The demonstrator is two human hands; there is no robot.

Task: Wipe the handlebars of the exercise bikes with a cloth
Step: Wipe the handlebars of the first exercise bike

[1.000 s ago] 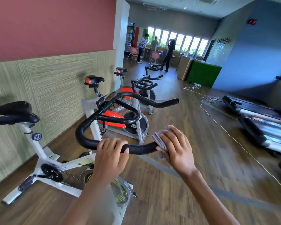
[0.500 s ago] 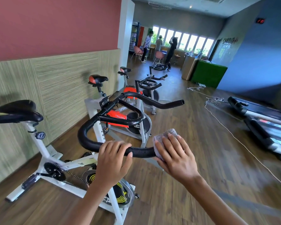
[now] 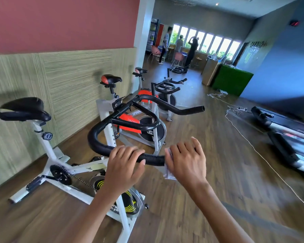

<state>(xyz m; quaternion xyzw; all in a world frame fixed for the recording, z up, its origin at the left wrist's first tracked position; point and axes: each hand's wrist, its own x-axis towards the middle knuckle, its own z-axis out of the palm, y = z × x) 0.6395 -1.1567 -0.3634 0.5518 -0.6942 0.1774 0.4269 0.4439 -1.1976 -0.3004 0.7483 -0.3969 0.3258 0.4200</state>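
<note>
- The handlebar [image 3: 95, 137] of the nearest bike [image 3: 49, 155] is right in front of us. Its near black grip runs across between our two hands. The cloth [image 3: 168, 172] is wrapped over the right end of that grip, with a pale corner hanging out below our palm.
- Our right hand [image 3: 186, 158] is clasped over the cloth, fingers curled across the top of the bar, so the fabric is squeezed between palm and grip.
- Our left hand [image 3: 125, 163] grasps the bare bar just beside the cloth, fingers curled over it. We judge that it is steadying the bar.
- To wipe well, we should hold the cloth fully round the tube and twist the wrist as we slide, so the underside gets cleaned as well as the top. The grip's end is hidden under our hand, so we cannot tell whether the cloth covers it. A turn over the tip would make sure.
- The stretch under our left hand cannot be reached while we hold it, so we should shift that grasp before passing there.
- The bend, the inner loop [image 3: 147, 126] and the far grip [image 3: 191, 110] show no sign either way of having been wiped, so we would go over them all.
- More bikes [image 3: 165, 88] stand along the wall beyond. A cord [image 3: 253, 148] trails over the floor to our right near a treadmill [image 3: 288, 130], so we should watch our feet when we move on.
</note>
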